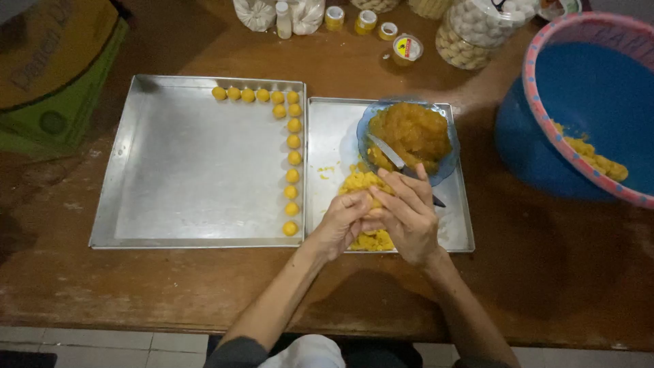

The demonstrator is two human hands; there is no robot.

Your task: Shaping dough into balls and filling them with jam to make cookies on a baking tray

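Bench: worn brown wood bench (170,286), scuffed and pale in patches; pale floor tiles show below its near edge
Left tray: wide silver tray (184,170) holding small yellow dough balls (293,141) in a row along its far edge and a column down its right edge
Right tray: narrower silver tray (325,143) touching the first, carrying a loose heap of yellow dough (364,180) and a blue glass bowl (446,163)
Bowl: filled with orange jam-like filling (409,133); a knife (387,151) rests with its blade in the filling
Basin: big blue basin (579,102) with a pink rim at the right, yellow crumbs lying inside it
Far edge: clear jar of pale round pieces (470,34), small yellow-capped pots (366,20), tied plastic bags (255,13)
Far left: green and yellow box (54,75)
Left hand: left hand (340,221) cupped over the right tray's near part, grip curled round a bit of the dough
Right hand: right hand (409,215) pressed against the left, fingers laid over it, grip closed onto the same dough between both hands
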